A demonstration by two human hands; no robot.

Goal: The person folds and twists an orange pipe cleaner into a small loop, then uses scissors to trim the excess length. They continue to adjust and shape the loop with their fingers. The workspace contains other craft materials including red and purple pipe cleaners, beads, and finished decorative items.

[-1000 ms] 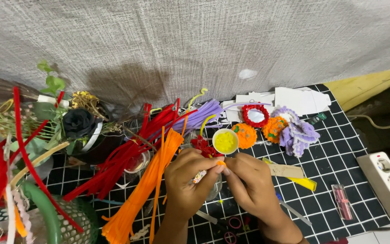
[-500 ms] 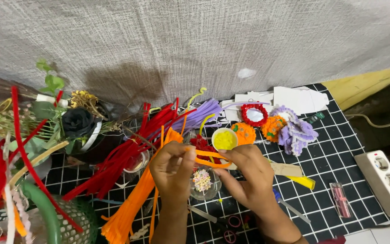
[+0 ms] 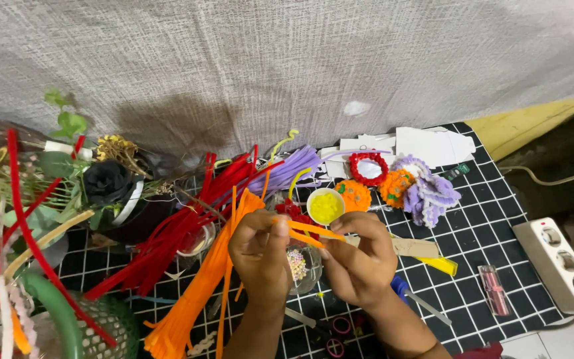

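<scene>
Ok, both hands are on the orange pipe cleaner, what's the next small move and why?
Probably a twist of the orange pipe cleaner between the fingertips. The left hand pinches one end and the right hand the other, its short strands splayed and loose between them above the small bead cup.

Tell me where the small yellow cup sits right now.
In the head view the small yellow cup sits mid-table on the black grid mat, just above the right hand, with the orange pompom to its right.

Even, fairly bright light; a soft dark shadow on the grey cloth [image 3: 167, 126]; left-edge foreground slightly blurred
</scene>
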